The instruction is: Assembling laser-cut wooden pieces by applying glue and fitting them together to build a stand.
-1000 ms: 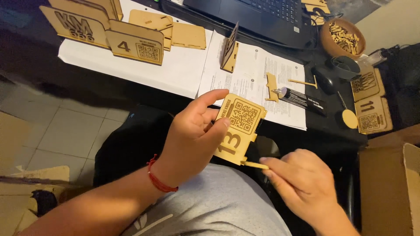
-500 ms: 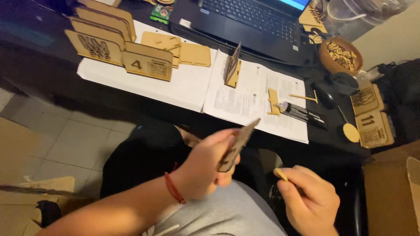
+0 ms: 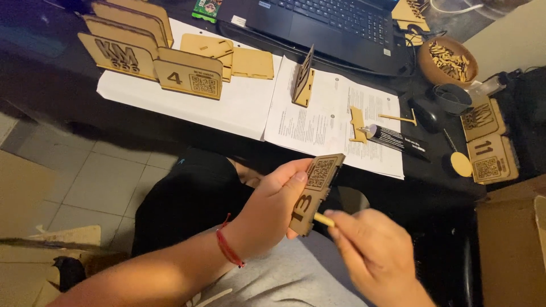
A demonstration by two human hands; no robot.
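wooden plaque (image 3: 314, 192) in left hand (image 3: 272, 213), right hand (image 3: 372, 253) just beside

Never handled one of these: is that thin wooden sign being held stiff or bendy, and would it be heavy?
Probably stiff: the wooden sign stays flat though the left hand pinches only one edge. Likely light, since a thumb and fingers carry it alone. It looks thin, so it may snap if forced. The right hand presses a small stick against it.
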